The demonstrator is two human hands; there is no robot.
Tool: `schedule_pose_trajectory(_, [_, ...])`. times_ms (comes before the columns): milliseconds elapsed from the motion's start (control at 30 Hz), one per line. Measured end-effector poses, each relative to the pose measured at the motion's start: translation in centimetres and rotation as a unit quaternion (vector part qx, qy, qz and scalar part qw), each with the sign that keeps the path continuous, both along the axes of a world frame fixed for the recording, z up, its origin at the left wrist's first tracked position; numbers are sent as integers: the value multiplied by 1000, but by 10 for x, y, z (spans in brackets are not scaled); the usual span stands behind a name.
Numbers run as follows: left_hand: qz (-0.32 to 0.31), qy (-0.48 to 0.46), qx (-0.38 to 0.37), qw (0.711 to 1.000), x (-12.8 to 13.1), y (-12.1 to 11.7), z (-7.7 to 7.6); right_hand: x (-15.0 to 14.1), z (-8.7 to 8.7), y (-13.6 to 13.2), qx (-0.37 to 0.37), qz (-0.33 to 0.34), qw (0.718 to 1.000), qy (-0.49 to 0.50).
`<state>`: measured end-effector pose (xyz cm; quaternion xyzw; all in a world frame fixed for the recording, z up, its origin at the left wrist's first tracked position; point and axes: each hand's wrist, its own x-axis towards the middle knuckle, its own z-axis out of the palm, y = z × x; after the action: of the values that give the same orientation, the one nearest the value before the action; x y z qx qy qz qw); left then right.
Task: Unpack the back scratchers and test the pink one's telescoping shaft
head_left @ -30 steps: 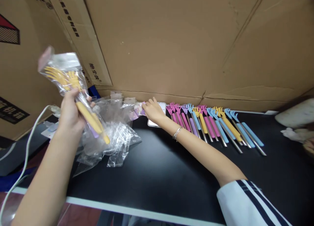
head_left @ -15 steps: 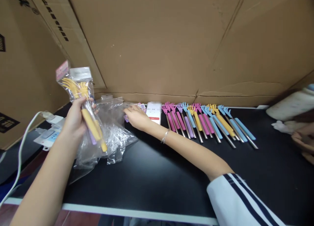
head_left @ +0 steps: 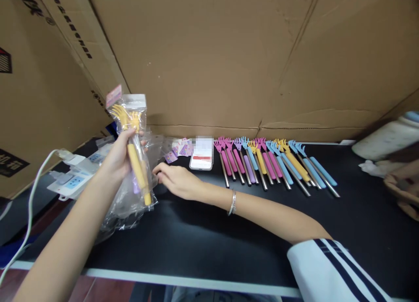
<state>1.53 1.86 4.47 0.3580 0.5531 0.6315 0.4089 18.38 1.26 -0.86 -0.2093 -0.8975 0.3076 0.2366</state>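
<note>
My left grip (head_left: 119, 159) is closed around the bagged yellow back scratchers (head_left: 136, 166), their clawed heads rising past my thumb and the foam handles slanting down beside it, with a purple handle also showing through the plastic. My right grip (head_left: 178, 183) is just to the right of those handles, fingers curled at the edge of the clear plastic; the fingertips are partly hidden, so I can't tell whether they pinch it. Clear bags (head_left: 122, 204) lie below my left grip on the tabletop (head_left: 209, 245). Printed cards (head_left: 183, 149) and a phone (head_left: 200, 153) lie beyond my right grip, left of the row of loose back scratchers (head_left: 269, 166).
</note>
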Motion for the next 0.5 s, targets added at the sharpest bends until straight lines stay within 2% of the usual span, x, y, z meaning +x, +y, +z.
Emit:
schedule_pose_trajectory(67, [29,-1,0,1000,10,8,-9,10,0,3,-66,-26,995,70])
schedule_pose_trajectory(167, [56,-3,25,998,29,16,-26,14,-3,5,-187,-33,975,116])
schedule_pose_trajectory(300, [21,29,41,999,45,19,-47,8,-8,6,-356,-52,925,126])
schedule_pose_trajectory(400, [-16,59,38,997,43,19,-54,6,-9,7,-423,-93,893,126])
schedule_pose_trajectory(500, [-49,83,32,995,39,19,-56,8,-9,6,-468,-106,868,127])
